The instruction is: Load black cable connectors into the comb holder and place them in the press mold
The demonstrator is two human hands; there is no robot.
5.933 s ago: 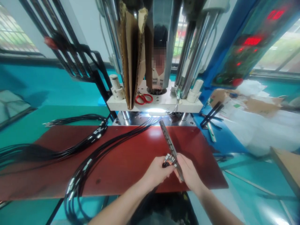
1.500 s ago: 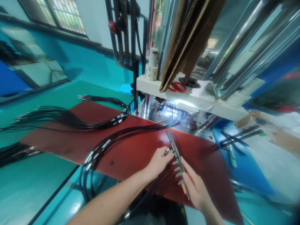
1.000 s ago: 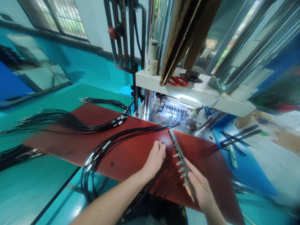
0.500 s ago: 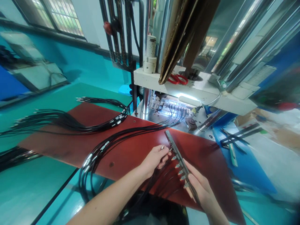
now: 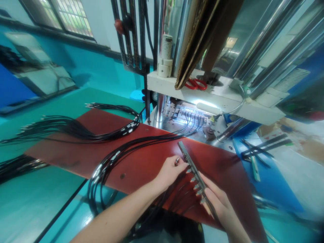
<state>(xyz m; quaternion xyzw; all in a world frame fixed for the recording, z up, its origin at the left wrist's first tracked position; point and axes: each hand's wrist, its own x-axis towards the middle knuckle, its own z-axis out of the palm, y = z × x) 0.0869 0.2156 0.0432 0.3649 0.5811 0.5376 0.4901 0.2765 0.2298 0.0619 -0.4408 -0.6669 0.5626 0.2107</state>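
My right hand is closed round the lower part of a long dark metal bar, which slants above the red board. Along the bar's left edge sit several small metal cable connectors, their thin black cables trailing down and left. My left hand is closed, its fingertips pinched at the bar's left edge above that row. A metal connector tip pokes up between its thumb and fingers. The fingers hide part of what they pinch.
The red board carries bundles of black cables. Behind it stands a press with a lit metal bed, where several cable ends lie. Red-handled scissors rest on its white plate. Pliers and tools lie on a blue sheet at right.
My left hand has moved slightly right, its fingertips now closer against the bar's edge. My right hand still holds the bar. The whole view has shifted a little.
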